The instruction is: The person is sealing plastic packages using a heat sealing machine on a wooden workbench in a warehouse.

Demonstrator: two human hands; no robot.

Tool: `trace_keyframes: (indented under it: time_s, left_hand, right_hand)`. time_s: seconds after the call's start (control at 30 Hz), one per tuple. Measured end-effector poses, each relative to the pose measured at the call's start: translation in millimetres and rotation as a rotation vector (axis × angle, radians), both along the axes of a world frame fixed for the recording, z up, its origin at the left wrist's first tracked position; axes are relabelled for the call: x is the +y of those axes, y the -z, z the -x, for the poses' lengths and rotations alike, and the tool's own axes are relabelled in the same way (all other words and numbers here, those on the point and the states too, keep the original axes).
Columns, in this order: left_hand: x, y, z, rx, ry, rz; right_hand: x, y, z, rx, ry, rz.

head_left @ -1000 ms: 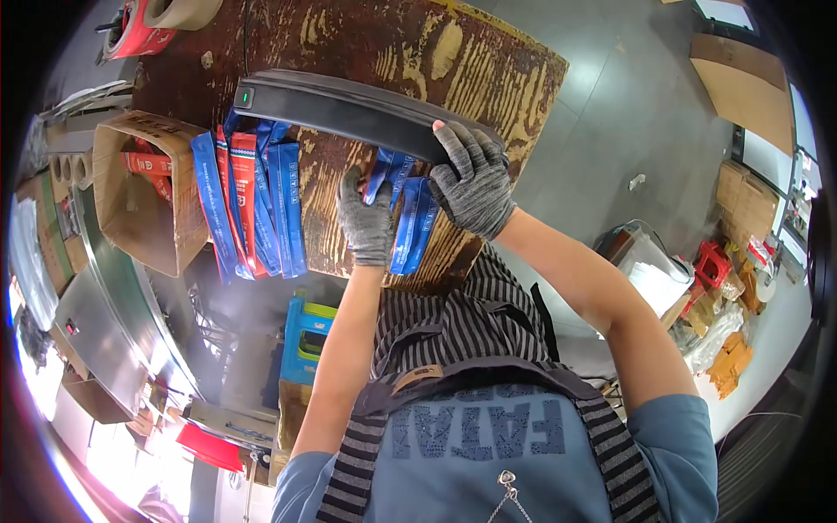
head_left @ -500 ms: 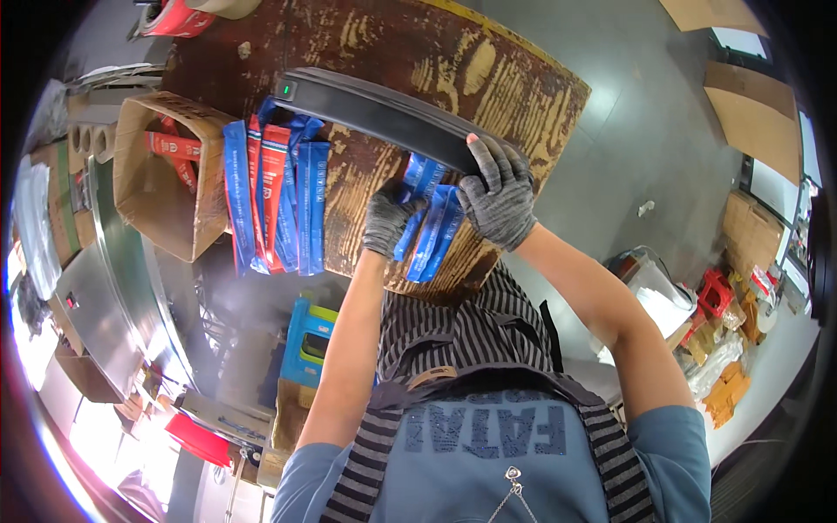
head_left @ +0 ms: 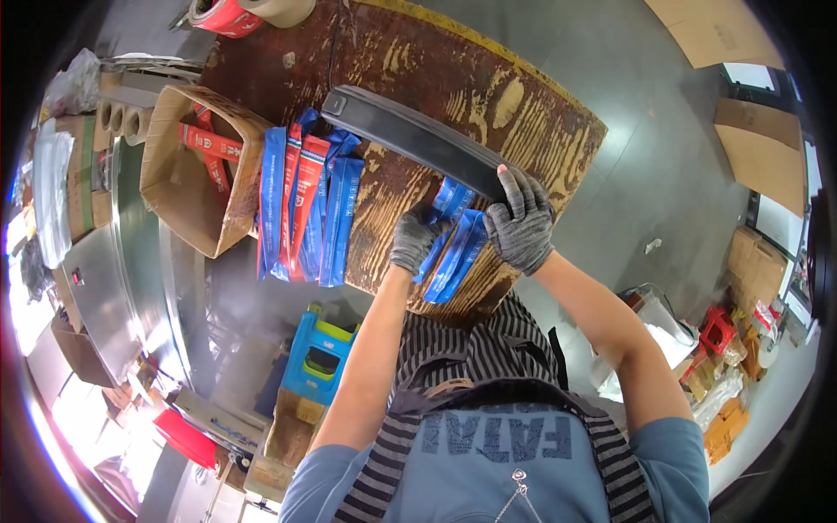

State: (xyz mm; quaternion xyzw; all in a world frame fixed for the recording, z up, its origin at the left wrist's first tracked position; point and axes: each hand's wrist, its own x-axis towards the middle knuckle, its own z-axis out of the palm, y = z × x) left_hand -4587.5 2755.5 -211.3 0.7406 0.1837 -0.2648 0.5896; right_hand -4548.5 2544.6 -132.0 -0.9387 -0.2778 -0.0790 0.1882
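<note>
A long black bar-shaped device (head_left: 418, 135), which looks like a bag sealer, lies across the worn wooden table. My right hand (head_left: 521, 222), in a grey glove with one bare fingertip, rests on its right end with fingers stretched out. Just in front of the device, my gloved left hand (head_left: 417, 237) is closed on the edge of a slim blue packet (head_left: 452, 200). The far ends of this packet and a second blue packet (head_left: 457, 261) beside it reach the device's near edge. Whether they lie under it cannot be made out.
Several blue and red packets (head_left: 305, 196) lie in a pile left of my left hand. Beyond them a cardboard box (head_left: 161, 187) on its side holds red packets. Rolls (head_left: 228, 16) stand at the table's far left. A blue stool (head_left: 307, 349) is below.
The green light on the device's left end has gone dark. Both hands keep their places on the packet and the device, while the whole view has shifted slightly.
</note>
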Motion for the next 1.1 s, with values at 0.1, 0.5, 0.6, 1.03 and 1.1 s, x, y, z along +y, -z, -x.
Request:
trace_keyframes:
  time_s: [0.1,0.5,0.6,1.03,1.1]
  left_hand:
    - [7,-10,7,0.020,-0.051,0.046]
    - [205,-202,-47,-0.672,-0.447,-1.168]
    - [121,-198,-47,-0.640,-0.167,-0.828]
    - [7,-24,34,0.312,-0.201,0.658]
    - [0,-42,6,0.232,-0.116,0.432]
  right_hand:
    - [4,-14,-1,0.047,0.001,0.007]
    - [0,-46,-4,0.154,0.016,0.009]
    - [-3,-43,-5,0.157,0.042,0.012]
    - [2,-75,-2,0.309,0.088,-0.110]
    - [3,-77,-3,0.362,0.088,-0.095]
